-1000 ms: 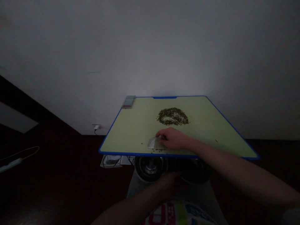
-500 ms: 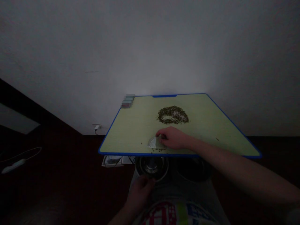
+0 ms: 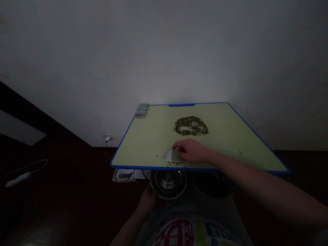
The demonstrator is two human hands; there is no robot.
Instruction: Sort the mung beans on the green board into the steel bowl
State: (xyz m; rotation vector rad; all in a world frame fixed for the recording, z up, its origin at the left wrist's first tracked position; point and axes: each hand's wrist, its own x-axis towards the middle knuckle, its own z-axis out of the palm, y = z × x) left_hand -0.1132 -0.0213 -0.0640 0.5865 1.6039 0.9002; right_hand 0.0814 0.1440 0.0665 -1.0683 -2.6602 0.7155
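Note:
My right hand (image 3: 191, 150) rests on a pale green board with a blue rim (image 3: 143, 143), fingers curled over a small clear plastic scraper (image 3: 169, 155) near the board's front edge. A few green beans (image 3: 175, 163) lie just in front of the scraper. A larger pile of green beans (image 3: 191, 126) sits further back on the board. Below the board's edge my left hand (image 3: 148, 201) is at the left side of a steel bowl (image 3: 169, 183); its fingers are dark and hard to read.
A second dark bowl (image 3: 212, 184) lies to the right of the steel one, under the board. A white wall fills the background. A socket with a plug (image 3: 107, 138) is low on the wall. A white cable (image 3: 20, 172) lies on the dark floor at left.
My left hand has moved left from between the two bowls to the steel bowl's left side. My right hand has stayed on the scraper.

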